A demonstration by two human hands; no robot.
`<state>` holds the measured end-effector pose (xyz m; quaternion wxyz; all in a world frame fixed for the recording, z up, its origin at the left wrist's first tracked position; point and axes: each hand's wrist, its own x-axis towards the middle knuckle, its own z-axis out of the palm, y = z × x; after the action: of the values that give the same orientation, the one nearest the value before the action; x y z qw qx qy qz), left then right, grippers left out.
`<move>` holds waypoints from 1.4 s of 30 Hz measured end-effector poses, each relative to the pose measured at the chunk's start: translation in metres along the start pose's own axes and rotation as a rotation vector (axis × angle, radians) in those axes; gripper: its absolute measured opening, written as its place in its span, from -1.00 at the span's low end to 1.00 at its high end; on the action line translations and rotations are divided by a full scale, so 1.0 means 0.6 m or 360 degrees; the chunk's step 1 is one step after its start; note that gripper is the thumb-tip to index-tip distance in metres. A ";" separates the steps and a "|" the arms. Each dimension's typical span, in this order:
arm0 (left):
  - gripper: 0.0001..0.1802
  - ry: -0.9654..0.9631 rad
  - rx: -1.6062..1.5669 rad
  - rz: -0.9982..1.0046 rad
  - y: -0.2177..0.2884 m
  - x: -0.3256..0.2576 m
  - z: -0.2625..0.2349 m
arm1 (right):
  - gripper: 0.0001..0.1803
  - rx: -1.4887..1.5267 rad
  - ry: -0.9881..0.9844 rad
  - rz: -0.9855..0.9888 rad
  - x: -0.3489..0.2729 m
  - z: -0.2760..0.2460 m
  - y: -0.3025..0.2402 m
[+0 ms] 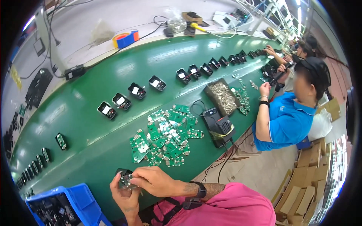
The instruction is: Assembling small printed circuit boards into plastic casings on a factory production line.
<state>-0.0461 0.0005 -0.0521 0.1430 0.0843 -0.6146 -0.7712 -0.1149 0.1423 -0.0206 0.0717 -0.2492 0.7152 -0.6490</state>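
Head view, both hands low at the near edge of the green desk (90, 128). Left hand (124, 196) is cupped closed around a small black housing (123, 173) with a circuit board (127, 182) seated in or on it; exact seating cannot be told, fingers cover part of it. Right hand (152, 180) lies over the same piece from the right, fingers curled and pinching at the board's top edge; a dark wristband (201, 189) sits on that wrist. The held assembly is just above the desk's near rim, between a blue bin (81, 196) at lower left and the pink sleeve (233, 207). Just beyond the hands lies a loose heap of green circuit boards (166, 135), some overlapping. To its right stands a black device with cables (218, 126), and past that a dark tray of small metal parts (222, 98). A curved row of open black housings (120, 101) runs along the desk's far side. Rolls of tape (126, 38) rest on the grey surface behind. A person in a blue shirt (286, 122) sits at the right, working with own hands further along the desk.
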 end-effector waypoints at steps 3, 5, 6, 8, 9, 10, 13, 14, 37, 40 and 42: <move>-0.27 0.0034 -0.0094 -0.0006 -0.004 0.007 -0.002 | -0.74 -0.0063 -0.0016 0.0010 0.016 -0.014 -0.010; -0.33 0.0012 0.0168 0.0233 -0.021 0.022 -0.001 | -0.76 -0.0057 -0.0357 0.0193 0.016 -0.027 -0.016; -0.39 0.0008 0.0385 0.0367 -0.030 0.024 -0.004 | -0.77 0.0090 -0.0379 0.0394 0.013 -0.027 -0.033; -0.43 0.0093 0.0408 0.0356 -0.030 0.024 0.002 | -0.77 -0.0203 -0.0319 0.0198 0.010 -0.018 -0.025; -0.45 0.0161 0.0413 0.0346 -0.031 0.024 0.002 | -0.77 -0.0508 -0.0237 0.0004 0.008 -0.013 -0.020; -0.45 0.0159 0.0417 0.0377 -0.032 0.024 -0.001 | -0.77 -0.0502 -0.0238 0.0009 0.005 -0.009 -0.017; -0.46 0.0112 0.0371 0.0294 -0.024 0.028 0.005 | -0.80 -0.0193 -0.0111 -0.0014 0.002 -0.001 -0.008; -0.46 0.0115 0.0385 0.0290 -0.022 0.028 0.007 | -0.80 -0.0217 -0.0089 -0.0059 0.006 -0.004 -0.006; -0.53 -0.0068 0.0181 -0.0413 0.013 0.037 0.012 | -0.62 -0.0331 0.0019 0.0280 0.025 0.012 0.026; -0.54 -0.0076 0.0223 -0.0353 0.009 0.037 0.012 | -0.59 -0.0277 0.0014 0.0264 0.029 0.011 0.031; -0.54 -0.0067 0.0282 -0.0254 0.005 0.041 0.013 | -0.59 -0.0202 0.0017 0.0353 0.029 0.015 0.031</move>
<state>-0.0713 -0.0009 -0.0463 0.0604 0.1291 -0.6745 -0.7244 -0.1310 0.1269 -0.0358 0.1232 -0.1691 0.7783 -0.5920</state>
